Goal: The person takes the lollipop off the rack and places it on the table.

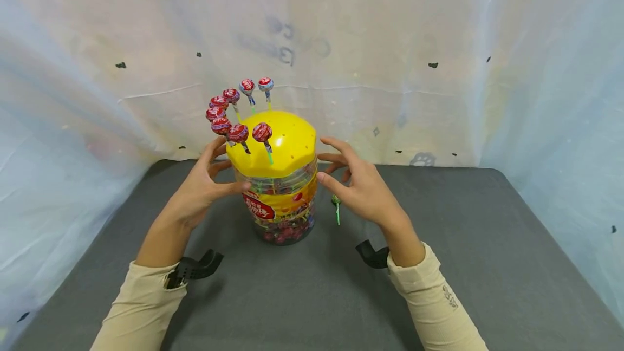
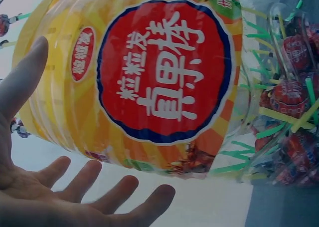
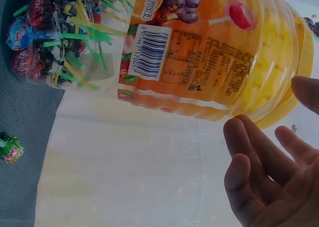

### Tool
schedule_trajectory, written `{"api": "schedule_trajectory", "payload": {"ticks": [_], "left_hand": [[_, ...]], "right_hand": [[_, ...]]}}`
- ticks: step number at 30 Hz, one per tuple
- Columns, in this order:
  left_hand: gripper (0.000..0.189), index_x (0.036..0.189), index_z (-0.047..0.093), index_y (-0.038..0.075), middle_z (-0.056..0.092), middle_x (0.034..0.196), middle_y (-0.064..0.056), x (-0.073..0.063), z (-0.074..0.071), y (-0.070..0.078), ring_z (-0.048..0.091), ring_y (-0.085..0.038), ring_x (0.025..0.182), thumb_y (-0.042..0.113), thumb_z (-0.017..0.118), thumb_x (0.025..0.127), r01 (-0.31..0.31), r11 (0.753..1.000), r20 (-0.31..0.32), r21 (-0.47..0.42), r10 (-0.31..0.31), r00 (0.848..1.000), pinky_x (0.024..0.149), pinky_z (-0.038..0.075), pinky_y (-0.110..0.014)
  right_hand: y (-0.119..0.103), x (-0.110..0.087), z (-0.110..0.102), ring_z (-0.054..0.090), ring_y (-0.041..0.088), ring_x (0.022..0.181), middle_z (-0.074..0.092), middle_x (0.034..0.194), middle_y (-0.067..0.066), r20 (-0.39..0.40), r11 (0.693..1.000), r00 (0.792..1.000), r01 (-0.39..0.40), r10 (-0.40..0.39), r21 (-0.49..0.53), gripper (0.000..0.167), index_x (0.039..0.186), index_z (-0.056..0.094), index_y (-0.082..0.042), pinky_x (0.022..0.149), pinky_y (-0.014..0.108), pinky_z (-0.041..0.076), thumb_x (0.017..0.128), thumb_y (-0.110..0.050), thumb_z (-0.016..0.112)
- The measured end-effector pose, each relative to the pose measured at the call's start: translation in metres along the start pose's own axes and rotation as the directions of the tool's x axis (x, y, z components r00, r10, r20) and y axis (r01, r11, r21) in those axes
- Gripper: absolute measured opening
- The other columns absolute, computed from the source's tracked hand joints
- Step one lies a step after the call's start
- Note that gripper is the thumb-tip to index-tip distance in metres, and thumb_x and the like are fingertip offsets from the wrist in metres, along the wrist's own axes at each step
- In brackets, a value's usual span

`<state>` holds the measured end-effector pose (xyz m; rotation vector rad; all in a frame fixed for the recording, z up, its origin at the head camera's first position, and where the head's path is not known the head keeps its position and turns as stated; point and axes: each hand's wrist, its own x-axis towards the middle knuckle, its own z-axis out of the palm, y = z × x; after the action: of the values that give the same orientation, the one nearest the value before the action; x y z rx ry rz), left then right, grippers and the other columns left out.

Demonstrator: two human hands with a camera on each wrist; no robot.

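Observation:
A clear plastic jar [image 1: 283,223] of lollipops stands upright on the table, with a yellow lid [image 1: 292,137] on top. Several red-wrapped lollipops [image 1: 262,132] stick up out of the lid along its left and front rim. My left hand [image 1: 207,186] is spread at the jar's left side, thumb in front and fingers toward the back. In the left wrist view, its thumb overlaps the jar's neck while the other fingers extend beside the label [image 2: 164,72]. On the right side, my right hand [image 1: 358,183] hovers with loosely bent fingers, fingertips close to the lid's edge.
A green-wrapped lollipop [image 1: 336,202] lies on the dark grey table [image 1: 302,297], right of the jar and near my right hand. Pale plastic sheeting [image 1: 370,26] hangs behind the table and along both sides.

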<state>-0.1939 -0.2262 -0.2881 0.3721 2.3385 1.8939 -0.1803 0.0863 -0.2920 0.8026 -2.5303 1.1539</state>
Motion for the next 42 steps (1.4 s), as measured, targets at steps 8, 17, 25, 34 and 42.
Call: {"api": "schedule_trajectory", "payload": {"ticks": [8,17,25,34,42], "left_hand": [[0.105,0.160,-0.002,0.028,0.007,0.168,-0.005,0.003,-0.001,-0.003,0.019,-0.035,0.150,0.011,0.074,0.090,0.003,0.999,0.023,-0.036,-0.002,1.000,0.117,0.023,-0.066],[0.100,0.161,0.003,0.028,0.010,0.167,-0.003,0.001,-0.002,-0.001,0.023,-0.034,0.148,0.012,0.073,0.090,0.008,1.000,0.028,-0.015,-0.008,1.000,0.116,0.028,-0.063],[0.096,0.157,0.006,0.030,0.015,0.165,-0.008,0.002,-0.002,0.000,0.026,-0.037,0.145,0.008,0.071,0.091,-0.018,0.999,0.019,-0.034,0.019,1.000,0.113,0.030,-0.063],[0.090,0.154,0.009,0.027,0.018,0.162,-0.011,0.002,0.000,-0.001,0.030,-0.040,0.143,0.007,0.071,0.091,-0.044,0.999,0.033,-0.021,0.044,0.998,0.110,0.035,-0.063],[0.091,0.154,0.009,0.026,0.018,0.161,-0.013,0.001,-0.002,0.000,0.030,-0.042,0.143,0.006,0.071,0.091,-0.039,0.999,0.028,-0.009,0.039,0.999,0.109,0.035,-0.065]], "right_hand": [[-0.015,-0.001,-0.003,0.065,0.011,0.095,0.069,0.127,-0.001,-0.085,0.993,0.994,0.066,-0.074,-0.097,0.058,0.150,0.039,-0.026,0.073,0.030,0.048,0.098,-0.031,0.064],[-0.030,-0.002,-0.004,0.064,0.009,0.092,0.072,0.116,-0.002,-0.172,0.974,0.960,0.209,-0.222,-0.092,0.054,0.143,0.048,-0.020,0.074,0.029,0.046,0.094,-0.023,0.070],[-0.051,0.013,-0.002,0.058,0.012,0.095,0.070,0.115,-0.002,-0.159,0.955,0.943,0.281,-0.293,-0.094,0.058,0.143,0.048,-0.018,0.076,0.029,0.047,0.091,-0.023,0.074],[-0.073,0.034,0.004,0.059,0.011,0.092,0.070,0.110,0.000,-0.104,0.915,0.911,0.386,-0.399,-0.119,0.057,0.143,0.052,-0.020,0.078,0.025,0.052,0.091,-0.022,0.074],[-0.078,0.040,0.010,0.061,0.013,0.093,0.073,0.101,0.000,-0.111,0.899,0.900,0.399,-0.421,-0.179,0.055,0.141,0.054,-0.018,0.081,0.026,0.052,0.090,-0.018,0.075]]}}
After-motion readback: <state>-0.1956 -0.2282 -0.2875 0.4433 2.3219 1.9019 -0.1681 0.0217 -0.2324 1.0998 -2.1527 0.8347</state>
